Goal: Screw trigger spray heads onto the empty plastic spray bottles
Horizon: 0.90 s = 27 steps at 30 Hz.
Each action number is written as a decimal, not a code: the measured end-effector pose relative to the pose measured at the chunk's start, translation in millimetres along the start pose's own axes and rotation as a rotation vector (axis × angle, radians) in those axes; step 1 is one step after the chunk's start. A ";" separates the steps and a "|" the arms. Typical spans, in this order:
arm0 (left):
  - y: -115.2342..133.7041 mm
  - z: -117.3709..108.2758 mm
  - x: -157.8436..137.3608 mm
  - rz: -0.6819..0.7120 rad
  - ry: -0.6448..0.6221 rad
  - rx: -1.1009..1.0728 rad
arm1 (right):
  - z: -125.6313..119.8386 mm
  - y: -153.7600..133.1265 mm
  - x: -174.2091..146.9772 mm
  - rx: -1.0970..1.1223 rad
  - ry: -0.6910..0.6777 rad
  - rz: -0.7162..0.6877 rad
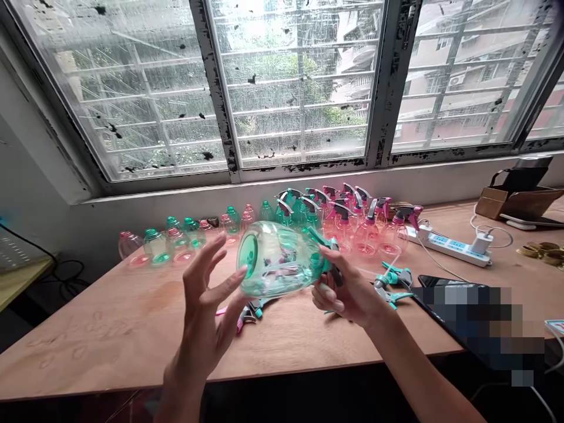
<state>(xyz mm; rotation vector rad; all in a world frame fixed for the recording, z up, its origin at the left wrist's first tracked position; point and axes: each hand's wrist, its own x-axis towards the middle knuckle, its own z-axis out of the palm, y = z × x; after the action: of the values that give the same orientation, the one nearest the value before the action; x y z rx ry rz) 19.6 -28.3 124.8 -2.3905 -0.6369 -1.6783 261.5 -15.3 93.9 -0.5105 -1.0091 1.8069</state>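
A clear green spray bottle [282,261] lies sideways in the air above the table, its base to the left and its neck to the right. My right hand [348,288] is closed around the neck end, where a green and grey trigger head sits. By the base is my left hand [209,308], fingers spread, the thumb tip at the rim; whether it presses there I cannot tell. Beneath the bottle, loose trigger heads [253,311] in pink, green and grey lie on the table. More green and grey trigger heads [392,285] lie right of my right hand.
Headless pink and green bottles [178,244] stand at the back left of the wooden table [110,317]. Several bottles with trigger heads [341,220] stand behind my hands. At right are a power strip [458,247], a dark tablet-like device [440,305] and a cardboard box [493,202].
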 end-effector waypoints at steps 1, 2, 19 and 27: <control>-1.2 -0.9 -0.5 0.018 0.002 0.036 | -0.9 0.3 0.8 0.003 -0.011 -0.003; -2.3 -1.4 -1.4 0.016 -0.006 0.055 | -1.6 1.2 1.5 -0.017 -0.007 -0.040; -9.8 -4.0 -5.3 -0.412 -0.078 -0.439 | 5.6 3.1 -11.3 -0.429 0.019 -0.352; -4.6 -11.3 3.7 -0.725 -0.172 -0.714 | 8.6 -4.4 -24.0 -1.108 0.016 -0.838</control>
<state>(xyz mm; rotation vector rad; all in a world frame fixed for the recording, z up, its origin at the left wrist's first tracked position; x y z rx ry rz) 9.0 -27.2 131.8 -3.0481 -1.2173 -2.2921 268.4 -39.5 100.3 -0.5996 -1.8296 0.4019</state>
